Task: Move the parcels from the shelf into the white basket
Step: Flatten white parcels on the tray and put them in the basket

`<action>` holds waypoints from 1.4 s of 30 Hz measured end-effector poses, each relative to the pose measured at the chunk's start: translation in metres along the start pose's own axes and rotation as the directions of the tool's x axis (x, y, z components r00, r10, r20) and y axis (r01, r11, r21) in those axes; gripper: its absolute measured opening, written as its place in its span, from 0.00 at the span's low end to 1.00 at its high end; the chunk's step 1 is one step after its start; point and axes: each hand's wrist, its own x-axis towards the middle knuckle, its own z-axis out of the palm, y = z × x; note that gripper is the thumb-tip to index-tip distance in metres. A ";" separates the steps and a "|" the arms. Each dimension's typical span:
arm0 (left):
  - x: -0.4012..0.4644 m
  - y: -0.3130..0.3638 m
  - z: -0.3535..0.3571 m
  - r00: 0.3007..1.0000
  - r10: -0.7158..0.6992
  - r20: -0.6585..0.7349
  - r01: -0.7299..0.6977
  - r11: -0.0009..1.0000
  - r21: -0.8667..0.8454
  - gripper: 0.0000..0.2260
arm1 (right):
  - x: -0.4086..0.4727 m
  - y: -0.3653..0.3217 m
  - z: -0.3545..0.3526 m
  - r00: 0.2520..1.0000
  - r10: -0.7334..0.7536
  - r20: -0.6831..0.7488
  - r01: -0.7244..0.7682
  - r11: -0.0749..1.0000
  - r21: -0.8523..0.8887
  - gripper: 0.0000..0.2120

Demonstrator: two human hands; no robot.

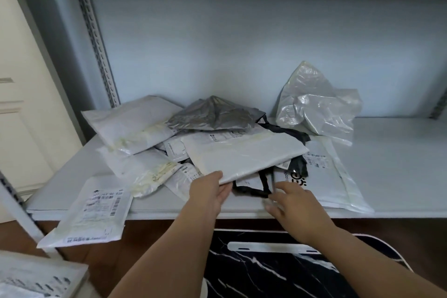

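A heap of plastic mailer parcels lies on the grey shelf (pixel 399 176). My left hand (pixel 210 192) pinches the near corner of a large white parcel (pixel 242 155) on top of the heap, thumb over its edge. My right hand (pixel 294 203) is blurred, with fingers spread, just in front of a black parcel (pixel 256 190) that peeks out beneath the white one; it holds nothing. A grey crumpled parcel (pixel 212 113) sits behind. A labelled white parcel (pixel 89 210) hangs over the shelf's front edge at left. The white basket is hidden from view.
A crumpled clear bag (pixel 316 104) stands at the back right of the heap. A flat white mailer (pixel 336 176) lies at right. The metal upright (pixel 99 51) frames the left side. Below the shelf are a black marbled surface (pixel 266 273) and more parcels (pixel 36 278) at the lower left.
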 end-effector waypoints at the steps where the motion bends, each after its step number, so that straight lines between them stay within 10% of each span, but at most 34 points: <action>1: 0.001 -0.001 0.001 1.000 0.006 -0.015 -0.006 1.000 -0.011 0.14 | -0.001 0.000 0.001 1.000 -0.003 -0.002 0.003 1.000 0.026 0.24; 5: -0.010 -0.012 -0.019 1.000 -0.002 -0.024 0.003 1.000 0.023 0.12 | -0.015 0.011 -0.009 0.975 0.196 -0.101 -0.131 0.886 0.445 0.41; 8: -0.032 -0.024 -0.062 1.000 -0.016 0.021 0.014 0.998 0.057 0.16 | -0.029 0.023 -0.017 0.783 0.617 0.080 -0.247 0.191 0.950 0.31; 11: -0.050 -0.039 -0.111 0.997 0.029 0.067 -0.038 0.989 0.141 0.24 | -0.054 0.030 -0.025 0.743 0.538 0.398 -0.264 -0.311 0.913 0.33; 18: -0.120 -0.067 -0.167 0.994 -0.052 0.096 -0.011 0.827 0.562 0.23 | -0.125 -0.009 -0.010 0.884 0.311 0.348 -0.421 0.208 0.883 0.19; 21: -0.132 -0.058 -0.174 0.974 -0.055 0.220 -0.016 0.951 0.308 0.18 | -0.146 -0.017 -0.004 0.886 0.283 0.369 -0.430 0.197 0.881 0.20; 25: -0.126 -0.042 -0.200 0.988 0.111 0.108 -0.127 0.979 0.160 0.34 | -0.158 -0.017 -0.013 0.869 0.128 0.478 -0.478 0.469 0.743 0.17; 32: -0.121 -0.104 -0.222 0.966 0.010 -0.259 0.080 0.940 0.333 0.11 | -0.143 -0.021 0.013 0.848 0.513 0.130 -0.518 0.754 0.404 0.35; 35: -0.138 -0.143 -0.217 0.902 0.057 -0.428 0.260 0.720 0.643 0.19 | -0.158 -0.034 0.046 0.836 0.460 0.300 -0.542 0.781 0.312 0.38; 37: -0.151 -0.149 -0.205 0.889 0.223 -0.401 0.295 0.390 0.872 0.30 | -0.170 -0.045 0.066 0.845 0.380 0.376 -0.484 0.842 0.236 0.38; 40: -0.148 -0.152 -0.199 0.896 0.443 -0.013 0.090 -0.153 0.984 0.34 | -0.184 -0.061 0.089 0.888 0.294 0.354 -0.348 0.932 0.101 0.35; 42: -0.137 -0.158 -0.201 0.895 0.403 0.193 -0.075 -0.291 0.954 0.31 | -0.190 -0.073 0.107 0.933 0.238 0.268 -0.262 0.963 0.057 0.35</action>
